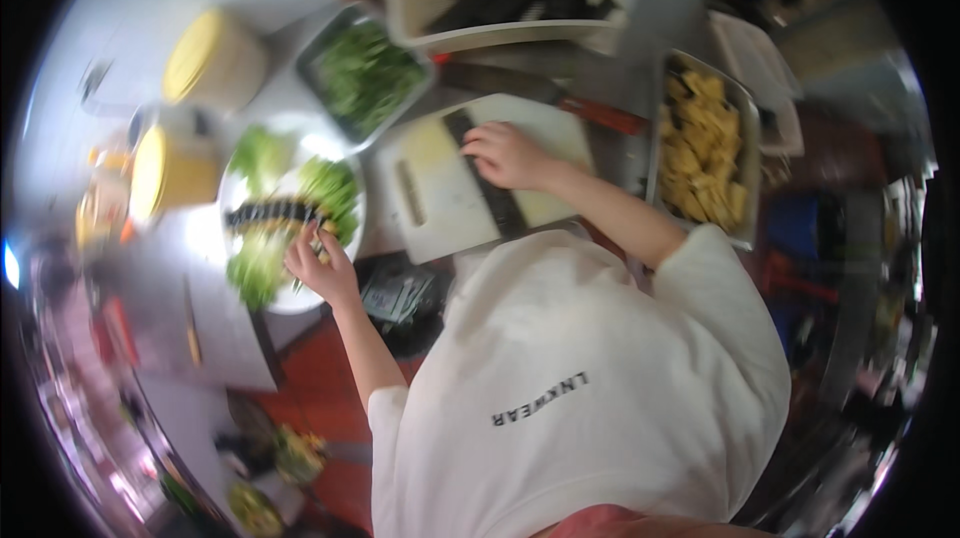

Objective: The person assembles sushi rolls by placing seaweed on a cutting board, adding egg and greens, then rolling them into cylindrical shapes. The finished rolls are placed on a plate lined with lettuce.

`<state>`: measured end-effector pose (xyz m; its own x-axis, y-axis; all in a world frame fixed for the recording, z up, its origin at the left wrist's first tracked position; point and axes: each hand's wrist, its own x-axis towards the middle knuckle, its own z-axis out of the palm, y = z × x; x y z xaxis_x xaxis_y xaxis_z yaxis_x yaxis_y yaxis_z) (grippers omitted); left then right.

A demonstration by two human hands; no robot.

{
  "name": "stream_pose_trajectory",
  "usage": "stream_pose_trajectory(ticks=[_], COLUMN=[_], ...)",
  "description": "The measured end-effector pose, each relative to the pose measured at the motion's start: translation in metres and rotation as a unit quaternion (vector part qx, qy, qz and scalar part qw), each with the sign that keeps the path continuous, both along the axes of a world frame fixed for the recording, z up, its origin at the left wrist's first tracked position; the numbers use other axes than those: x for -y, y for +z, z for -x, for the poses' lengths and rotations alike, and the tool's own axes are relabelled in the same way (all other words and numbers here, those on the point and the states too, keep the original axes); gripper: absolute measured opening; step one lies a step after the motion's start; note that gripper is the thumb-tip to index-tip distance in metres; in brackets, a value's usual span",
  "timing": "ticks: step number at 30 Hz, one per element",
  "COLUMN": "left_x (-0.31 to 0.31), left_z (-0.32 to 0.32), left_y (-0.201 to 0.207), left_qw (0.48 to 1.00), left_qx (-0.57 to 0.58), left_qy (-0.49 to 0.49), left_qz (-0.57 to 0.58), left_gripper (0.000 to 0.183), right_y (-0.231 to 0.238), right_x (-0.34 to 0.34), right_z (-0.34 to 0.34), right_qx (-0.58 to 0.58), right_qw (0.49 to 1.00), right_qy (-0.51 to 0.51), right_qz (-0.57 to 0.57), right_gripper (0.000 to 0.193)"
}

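Observation:
On the left, a round white plate [292, 304] carries pale green lettuce leaves [262, 158] and a row of dark-wrapped pieces [272, 213] across its middle. My left hand [325, 270] is over the plate's right side, fingers closed at the end of that row; what they pinch is blurred. A white cutting board [440, 228] lies in front of me. Across it runs a long dark strip [502, 210], perhaps seaweed. My right hand [508, 156] has its fingers curled onto the strip's upper part, hiding some of it.
A knife with a red handle [603, 115] lies behind the board. Beyond it stands a white basket [500, 35] of dark strips. A metal tray of green leaves [368, 78] is at the back left, a tray of yellowish pieces [700, 148] at the right. Yellow-lidded tubs [200, 56] stand far left.

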<state>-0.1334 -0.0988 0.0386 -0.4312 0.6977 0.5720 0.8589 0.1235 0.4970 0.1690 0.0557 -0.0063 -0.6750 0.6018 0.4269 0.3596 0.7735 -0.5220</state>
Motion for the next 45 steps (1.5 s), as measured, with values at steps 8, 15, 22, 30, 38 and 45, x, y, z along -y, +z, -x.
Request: stream_pose_trajectory(ticks=[8, 15, 22, 30, 38, 45], left_x=[-0.049, -0.053, -0.049, -0.048, -0.050, -0.046], left_z=[-0.152, -0.153, -0.150, -0.147, -0.147, -0.144], left_y=[-0.022, -0.024, -0.029, -0.025, -0.022, -0.023], left_qw=[0.910, 0.898, 0.898, 0.907, 0.910, 0.906], left_qx=[-0.032, -0.035, -0.033, -0.042, 0.001, 0.044], left_qy=[-0.391, -0.413, -0.413, -0.393, -0.387, -0.378], left_qz=[0.132, 0.150, 0.148, 0.143, 0.146, 0.187], left_gripper=[0.031, 0.030, 0.034, 0.032, 0.068, 0.115], right_y=[0.025, 0.080, 0.088, 0.042, 0.074, 0.104], right_x=[0.008, 0.007, 0.038, -0.025, -0.036, -0.007], right_z=[-0.026, -0.265, -0.337, -0.276, -0.282, -0.164], right_qx=[-0.077, 0.014, 0.215, 0.459, 0.213, -0.183], right_qw=[0.991, 0.879, 0.819, 0.765, 0.824, 0.896], right_qy=[-0.089, -0.474, -0.525, -0.446, -0.522, -0.229], right_qz=[-0.058, 0.042, 0.079, -0.073, -0.061, 0.333], right_gripper=[0.019, 0.012, 0.018, 0.016, 0.017, 0.010])
